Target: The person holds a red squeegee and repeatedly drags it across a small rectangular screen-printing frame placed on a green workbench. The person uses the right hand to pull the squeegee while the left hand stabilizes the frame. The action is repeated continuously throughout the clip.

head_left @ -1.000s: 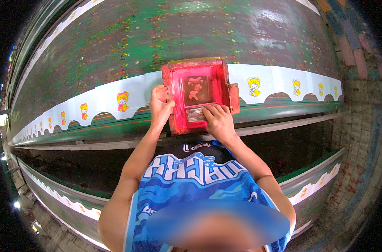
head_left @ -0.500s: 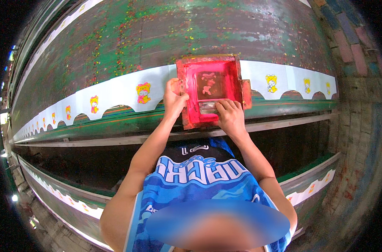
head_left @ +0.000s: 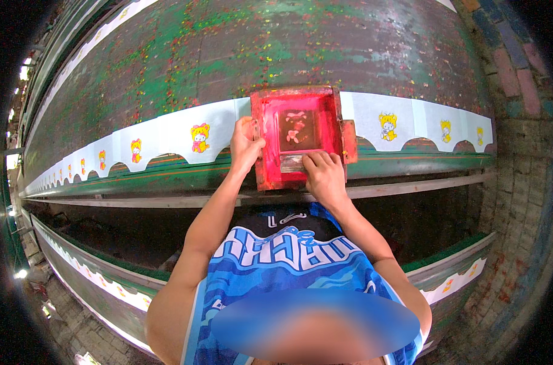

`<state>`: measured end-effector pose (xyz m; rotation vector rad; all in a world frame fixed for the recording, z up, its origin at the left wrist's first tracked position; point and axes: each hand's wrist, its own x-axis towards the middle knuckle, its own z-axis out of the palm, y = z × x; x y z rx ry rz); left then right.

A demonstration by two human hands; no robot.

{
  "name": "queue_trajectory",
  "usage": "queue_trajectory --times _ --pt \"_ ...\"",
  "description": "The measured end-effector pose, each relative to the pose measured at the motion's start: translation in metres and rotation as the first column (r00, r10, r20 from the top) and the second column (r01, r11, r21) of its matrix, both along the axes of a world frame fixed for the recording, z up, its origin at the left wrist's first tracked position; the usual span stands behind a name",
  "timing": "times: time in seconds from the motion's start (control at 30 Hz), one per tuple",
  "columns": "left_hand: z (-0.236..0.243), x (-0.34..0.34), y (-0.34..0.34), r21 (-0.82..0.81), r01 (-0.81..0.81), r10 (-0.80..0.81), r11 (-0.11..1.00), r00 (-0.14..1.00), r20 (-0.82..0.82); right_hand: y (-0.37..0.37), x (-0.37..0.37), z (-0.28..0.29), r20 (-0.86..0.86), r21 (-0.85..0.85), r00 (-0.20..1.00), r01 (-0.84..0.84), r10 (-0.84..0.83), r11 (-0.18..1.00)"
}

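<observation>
A wooden screen-printing frame (head_left: 333, 100), stained red, lies over a row of white fabric pieces (head_left: 224, 115) on the long table. Its mesh shows a pale, bear-like design (head_left: 296, 128) ringed by red ink. My left hand (head_left: 246, 143) is closed around the frame's left side. Near the frame's front end, my right hand (head_left: 325, 176) grips a flat, light-coloured squeegee (head_left: 292, 163), its fingers bent over the top edge. The squeegee's lower edge rests against the mesh. Left of the frame, a printed figure (head_left: 200, 138) is yellow and pink; on the right, another (head_left: 388, 127) is mainly yellow.
The long table (head_left: 215, 67) is green and dark, speckled with paint. A pale rail (head_left: 410, 185) runs along its near side. Behind me stands another table with printed white pieces (head_left: 456, 282). Brick flooring (head_left: 516, 176) lies at the right.
The whole view has shifted slightly. Both hands keep their grips, and the squeegee stays near the front end of the frame.
</observation>
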<state>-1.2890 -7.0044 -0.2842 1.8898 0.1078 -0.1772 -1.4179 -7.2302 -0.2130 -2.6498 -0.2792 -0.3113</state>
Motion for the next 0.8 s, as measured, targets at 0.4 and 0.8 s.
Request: queue_trajectory --times 0.4,0.8 --pt "0.003 -0.001 0.000 0.032 0.050 -0.052 0.998 0.997 0.061 -0.006 0.035 -0.029 0.145 -0.120 0.988 -0.043 0.060 0.992" --pt "0.005 -0.001 -0.002 0.082 0.068 -0.072 0.994 0.996 0.053 -0.024 0.139 -0.020 0.092 -0.119 0.996 0.019 -0.008 0.993"
